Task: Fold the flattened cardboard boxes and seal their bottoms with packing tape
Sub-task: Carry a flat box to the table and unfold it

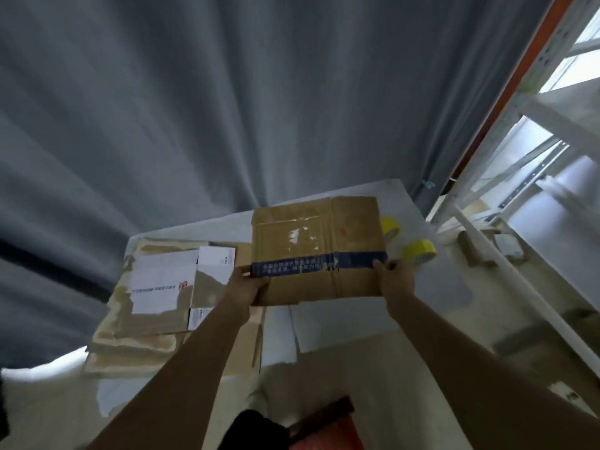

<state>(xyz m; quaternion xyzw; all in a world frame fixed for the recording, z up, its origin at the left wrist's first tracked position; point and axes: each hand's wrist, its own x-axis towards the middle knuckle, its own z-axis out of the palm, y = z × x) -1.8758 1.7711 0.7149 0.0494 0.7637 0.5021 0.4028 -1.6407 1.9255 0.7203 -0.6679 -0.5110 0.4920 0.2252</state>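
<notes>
Both hands hold one flattened cardboard box above the table.

The left hand (248,284) and the right hand (394,276) each pinch a side edge of the flattened box (316,251). It looks light, thin and a little bendy, so the edges are a good place to hold. Two yellow tape rolls (419,251) lie just right of it; a stack of flat boxes (156,297), not countable, lies left on the table (431,287).

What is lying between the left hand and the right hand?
In the head view, the flattened cardboard box spans the gap; the left hand and right hand grip its opposite side edges near its blue printed band.
</notes>
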